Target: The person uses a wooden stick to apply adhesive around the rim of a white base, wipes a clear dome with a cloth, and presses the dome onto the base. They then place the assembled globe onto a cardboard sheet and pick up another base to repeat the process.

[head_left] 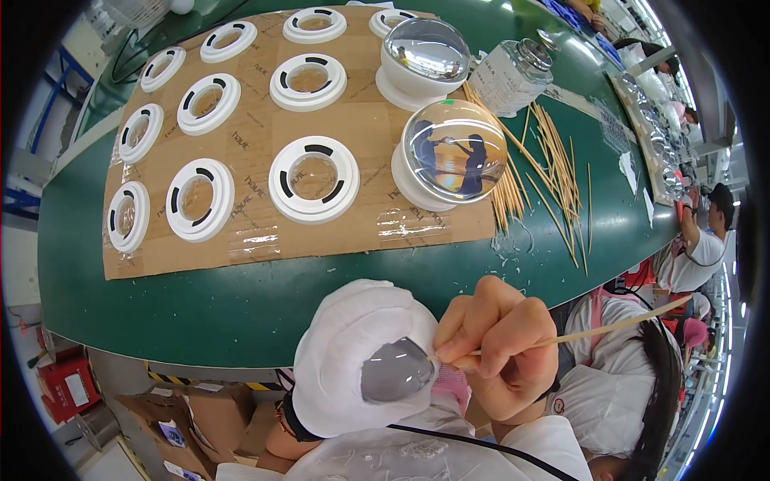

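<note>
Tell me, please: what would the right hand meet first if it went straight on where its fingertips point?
Most likely the clear rounded piece in the white-gloved left hand. The right hand pinches a thin stick beside it; the remaining gap is hard to judge.

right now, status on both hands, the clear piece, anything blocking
White-gloved left hand holds clear glossy piece. Right hand pinches thin stick, tip at piece's right edge. No obstruction seen; loose sticks beyond.
</note>
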Tool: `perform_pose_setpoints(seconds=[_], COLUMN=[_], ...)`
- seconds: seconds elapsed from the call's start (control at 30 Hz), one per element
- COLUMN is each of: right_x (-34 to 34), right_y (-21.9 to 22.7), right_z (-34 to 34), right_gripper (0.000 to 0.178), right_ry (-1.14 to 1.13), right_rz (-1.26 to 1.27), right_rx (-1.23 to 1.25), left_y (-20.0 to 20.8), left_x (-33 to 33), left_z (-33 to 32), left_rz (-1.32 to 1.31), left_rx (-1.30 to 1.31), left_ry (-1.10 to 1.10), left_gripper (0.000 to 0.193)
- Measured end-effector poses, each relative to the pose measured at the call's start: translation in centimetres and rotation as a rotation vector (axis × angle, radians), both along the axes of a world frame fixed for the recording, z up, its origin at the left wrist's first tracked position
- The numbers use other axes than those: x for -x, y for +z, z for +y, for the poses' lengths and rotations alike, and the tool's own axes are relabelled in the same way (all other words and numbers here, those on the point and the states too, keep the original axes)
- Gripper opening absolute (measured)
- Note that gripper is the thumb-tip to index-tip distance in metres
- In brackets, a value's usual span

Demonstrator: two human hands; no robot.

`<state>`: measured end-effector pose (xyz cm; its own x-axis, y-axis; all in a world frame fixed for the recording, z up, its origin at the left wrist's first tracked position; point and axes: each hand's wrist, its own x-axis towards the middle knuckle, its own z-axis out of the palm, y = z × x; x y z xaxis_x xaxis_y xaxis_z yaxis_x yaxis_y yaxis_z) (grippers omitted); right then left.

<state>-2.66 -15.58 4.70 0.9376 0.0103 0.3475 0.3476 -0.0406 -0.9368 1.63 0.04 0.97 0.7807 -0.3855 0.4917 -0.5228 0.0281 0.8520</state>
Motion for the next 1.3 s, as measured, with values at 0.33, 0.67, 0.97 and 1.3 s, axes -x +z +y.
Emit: perform_pose_setpoints(seconds=[0.33, 0.67, 0.97, 1.3], right_x=[-0.3, -1.3, -2.0, -1.1], right_y=[1.3, 1.7, 1.1, 0.7], right_z=[-0.7, -0.2, 0.2, 0.5], right_gripper=[0.027, 0.026, 0.025, 0.024], right_ry=[0.114, 0.021, 0.067, 0.017], right_rz=[0.108, -0.008, -0.029, 0.007], right_rx=[0.036, 0.133, 0.068, 0.001], left_y=[0.2, 0.7, 0.5, 0.6], left_x=[0.2, -0.2, -0.4, -0.3], left_z=[0.0, -0.3, 0.1, 0.1], left_rz=[0.062, -0.016, -0.007, 0.016], left_rx=[0.021, -0.046, -0.031, -0.031], left_ry=[0.000, -0.022, -0.052, -0.034], left_gripper=[0.062, 0.058, 0.057, 0.060])
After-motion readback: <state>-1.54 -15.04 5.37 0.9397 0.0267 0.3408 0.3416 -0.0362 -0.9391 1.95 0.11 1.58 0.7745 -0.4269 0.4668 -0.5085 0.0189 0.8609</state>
